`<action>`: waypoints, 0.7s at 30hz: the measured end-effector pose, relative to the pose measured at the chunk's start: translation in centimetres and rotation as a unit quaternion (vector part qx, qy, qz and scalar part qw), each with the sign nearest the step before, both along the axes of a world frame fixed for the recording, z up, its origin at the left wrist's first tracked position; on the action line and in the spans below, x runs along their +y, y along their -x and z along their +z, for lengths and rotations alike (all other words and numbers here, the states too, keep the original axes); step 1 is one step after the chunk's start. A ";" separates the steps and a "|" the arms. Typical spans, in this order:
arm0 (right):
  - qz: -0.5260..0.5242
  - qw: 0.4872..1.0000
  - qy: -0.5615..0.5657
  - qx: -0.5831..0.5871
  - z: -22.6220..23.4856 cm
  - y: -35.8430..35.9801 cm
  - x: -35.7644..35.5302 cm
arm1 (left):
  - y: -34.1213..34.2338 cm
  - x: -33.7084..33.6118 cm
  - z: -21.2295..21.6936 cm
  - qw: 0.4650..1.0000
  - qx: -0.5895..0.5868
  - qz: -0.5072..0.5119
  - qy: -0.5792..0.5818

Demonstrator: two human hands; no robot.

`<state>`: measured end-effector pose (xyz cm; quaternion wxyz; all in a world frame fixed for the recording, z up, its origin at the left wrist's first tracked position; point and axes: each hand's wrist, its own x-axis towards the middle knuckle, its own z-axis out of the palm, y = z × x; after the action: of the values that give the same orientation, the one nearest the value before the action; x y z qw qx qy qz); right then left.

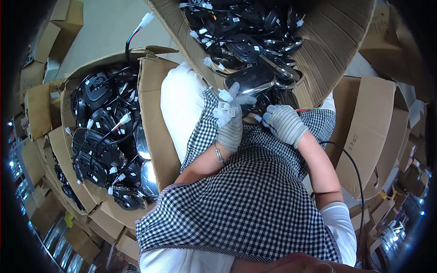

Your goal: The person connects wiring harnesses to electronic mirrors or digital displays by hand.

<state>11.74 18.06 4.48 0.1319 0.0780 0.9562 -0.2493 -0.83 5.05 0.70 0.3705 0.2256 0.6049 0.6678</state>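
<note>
My left hand [231, 123], in a striped knit glove, grips a black mirror-like part with a shiny curved face [250, 79] and a bunch of white wire connectors [224, 110] at its base. My right hand [286, 123], also gloved, is closed on thin coloured wires [306, 109] coming off the same part. Both hands are raised over my checked apron [255, 191], right at the lip of a cardboard box [337, 41] full of the same black parts [246, 32].
A second cardboard box [152, 113] at my left holds several black parts with white plugs [102, 136]. A black cable [357, 177] hangs at my right. Flattened and stacked cartons [373, 123] ring the spot on both sides.
</note>
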 end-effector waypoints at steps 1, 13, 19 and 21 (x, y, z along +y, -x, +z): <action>-0.026 0.999 0.040 0.007 -0.1 -0.5 0.0 | -0.2 0.1 0.3 0.999 0.028 0.007 0.024; -0.369 0.786 0.494 0.051 4.8 -1.6 1.3 | -1.3 -0.1 -1.5 0.940 0.268 -0.210 0.010; -0.420 0.718 0.554 -0.030 3.0 -3.0 1.4 | -1.7 0.0 -2.5 0.869 0.406 -0.266 0.097; -0.446 0.680 0.579 -0.050 2.8 -3.9 1.2 | -1.5 -0.1 -2.2 0.840 0.451 -0.283 0.104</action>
<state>15.62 19.27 7.31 0.0716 0.4162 0.4648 -0.7782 0.65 4.92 -1.48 0.2510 0.6232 0.6811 0.2912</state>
